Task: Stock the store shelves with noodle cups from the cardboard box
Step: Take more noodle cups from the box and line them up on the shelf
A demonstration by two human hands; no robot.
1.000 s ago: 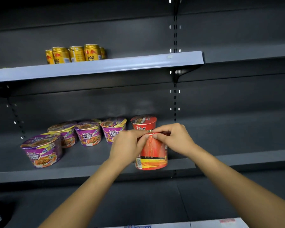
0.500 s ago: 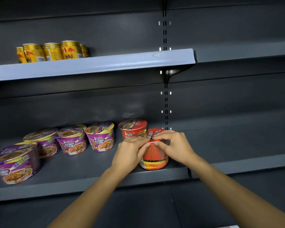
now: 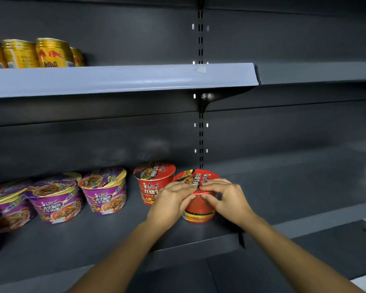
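Head view: noodle cup [image 3: 199, 209] between left grip [image 3: 171, 200], right grip [image 3: 229, 197]; both pinching.

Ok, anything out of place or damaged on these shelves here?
Only the purple noodle bowls: their lids look wrinkled and lifted at the edges, and the row sits unevenly. The front red cup, gripped by the left hand and right hand, looks intact.

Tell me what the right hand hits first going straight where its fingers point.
Its fingers point left across the red cup it holds, so the right hand would likely meet the left hand first, at its fingertips, almost touching.
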